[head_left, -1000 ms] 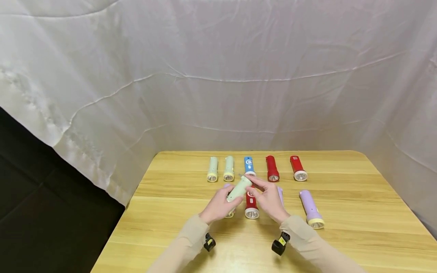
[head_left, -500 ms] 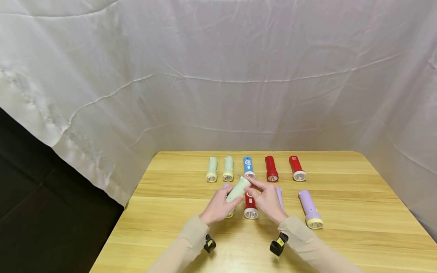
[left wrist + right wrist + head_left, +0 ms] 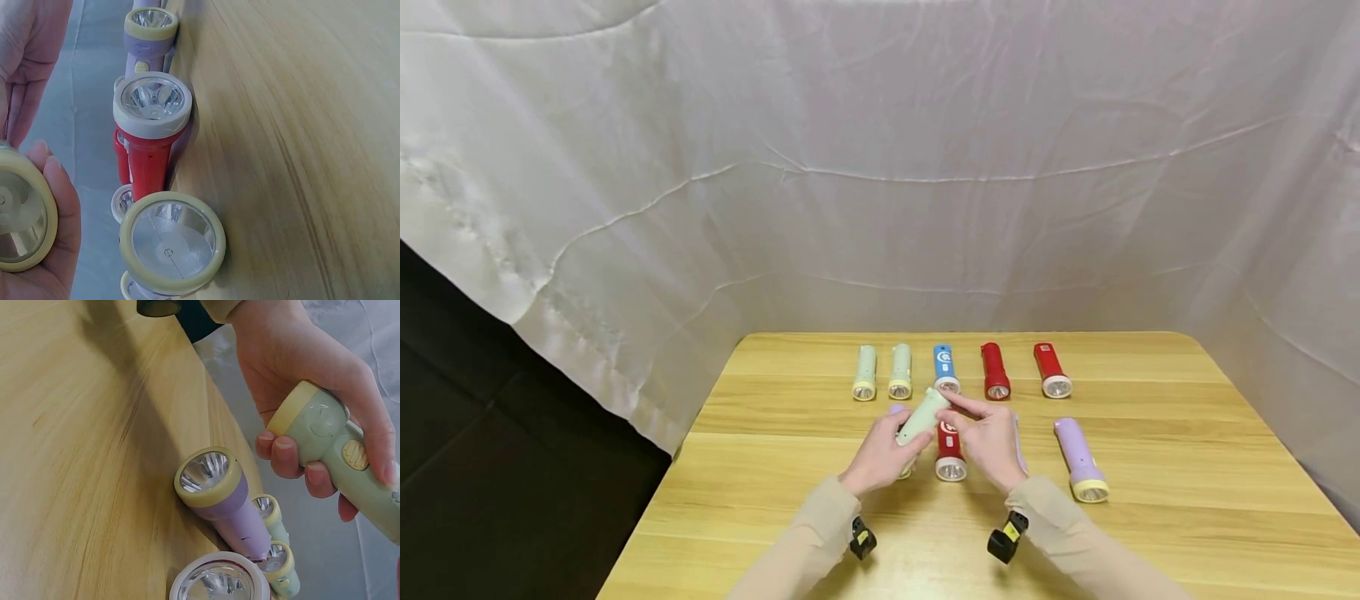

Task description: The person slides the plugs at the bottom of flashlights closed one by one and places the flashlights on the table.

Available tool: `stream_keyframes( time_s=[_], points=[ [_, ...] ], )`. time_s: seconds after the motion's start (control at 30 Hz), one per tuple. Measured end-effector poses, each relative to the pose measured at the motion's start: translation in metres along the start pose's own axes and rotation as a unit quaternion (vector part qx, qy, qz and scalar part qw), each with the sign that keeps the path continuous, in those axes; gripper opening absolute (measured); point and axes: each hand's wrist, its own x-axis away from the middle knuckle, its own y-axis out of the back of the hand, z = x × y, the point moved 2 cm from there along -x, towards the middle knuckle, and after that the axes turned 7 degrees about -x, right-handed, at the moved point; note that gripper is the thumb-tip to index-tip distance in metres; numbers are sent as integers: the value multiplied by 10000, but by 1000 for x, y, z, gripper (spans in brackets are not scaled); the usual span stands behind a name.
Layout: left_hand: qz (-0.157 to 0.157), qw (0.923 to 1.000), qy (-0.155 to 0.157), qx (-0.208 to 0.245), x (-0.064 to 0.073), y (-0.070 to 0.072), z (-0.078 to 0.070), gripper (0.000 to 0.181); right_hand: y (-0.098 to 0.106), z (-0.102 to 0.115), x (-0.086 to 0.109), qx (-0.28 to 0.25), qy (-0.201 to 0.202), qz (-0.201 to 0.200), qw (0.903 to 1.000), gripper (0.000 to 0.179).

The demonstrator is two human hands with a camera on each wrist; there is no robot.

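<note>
A pale green flashlight (image 3: 922,417) with a yellow head ring (image 3: 294,407) is held above the table, tilted, tail up and to the right. My left hand (image 3: 880,454) wraps its fingers and thumb around it near the head; the lens (image 3: 19,215) faces the left wrist camera. At the tail end, my right hand (image 3: 988,437) pinches with thumb and index finger; the exact contact is too small to tell. Below the hands lie a red flashlight (image 3: 950,454) with a white rim and a purple flashlight (image 3: 234,515), mostly hidden by my left hand in the head view.
Along the back stand two green flashlights (image 3: 901,367), a blue flashlight (image 3: 943,365) and two red flashlights (image 3: 995,367). A purple flashlight (image 3: 1078,457) lies at the right; another purple one (image 3: 1019,446) is partly behind my right hand. Pale cloth (image 3: 880,250) hangs behind the wooden table (image 3: 1187,467).
The small grey piece that stuck out at the green flashlight's tail is no longer visible. My right hand has shifted very slightly; the left hand keeps its grip.
</note>
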Motion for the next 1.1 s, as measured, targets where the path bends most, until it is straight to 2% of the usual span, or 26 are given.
stream_keyframes(
  time_s=[0.1,0.27,0.33,0.5,0.7,0.9,1.0,1.1],
  points=[
    [-41,9999,-4,-106,0,0,0,31,0,-2,0,-580,-332,-137,9977,32],
    [-66,9996,-17,-262,0,2,-2,31,1,-1,-1,-837,-411,-181,9955,33],
    [-75,9994,-53,-330,0,3,-1,32,1,-1,-2,-900,-394,-106,9951,35],
    [-214,9958,-211,-859,-2,7,0,40,1,0,-5,-1219,-480,218,9911,40],
    [-284,9924,-227,-1178,-2,14,-4,42,2,1,-6,-1162,-709,545,9892,39],
    [-96,9938,-376,-1044,-3,15,-1,40,2,1,-7,-1181,-647,864,9871,43],
    [31,9957,-442,-812,-3,15,2,39,2,0,-6,-1187,-498,1062,9860,45],
    [160,9979,-382,-491,-3,14,3,40,2,-2,-5,-1176,-313,1164,9857,45]
  ],
)
